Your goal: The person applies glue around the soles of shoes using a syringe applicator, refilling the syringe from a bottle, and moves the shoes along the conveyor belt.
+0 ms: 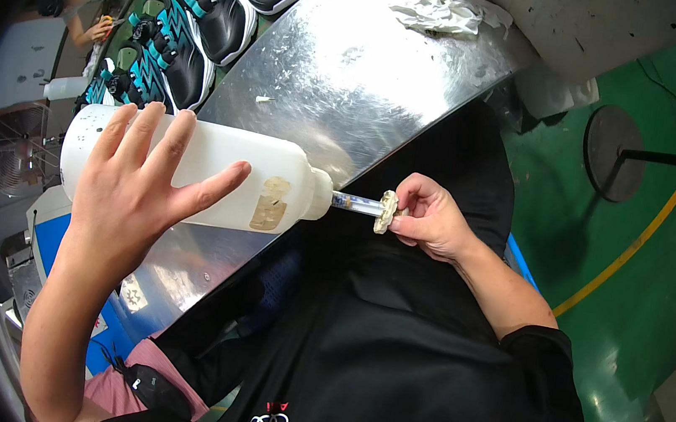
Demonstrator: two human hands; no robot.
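- Over the steel bench (347, 69), at its near edge, I hold a white plastic squeeze bottle (216, 171) lying sideways, nozzle pointing to my right.
- My left hand (138, 186) lies on the bottle's body, fingers spread and mostly straight, palm against it.
- Bottle has a brownish smear patch (269, 207) near its shoulder.
- My right hand (430, 218) is curled, fingertips pinching the crusted, off-white cap disc (387, 211) at the end of the clear nozzle tube (357, 204).
- Nozzle and right hand sit past the bench edge, over my black shirt (388, 352).
- Crumpled white rag (443, 9) lies at the far end of the bench, well apart from the bottle.
- Row of black-and-teal shoes (200, 25) beyond the bench on the left.
- Another person's hand (103, 29) shows at far upper left, near the shoes.
- Green floor (642, 274) with a yellow line on the right.
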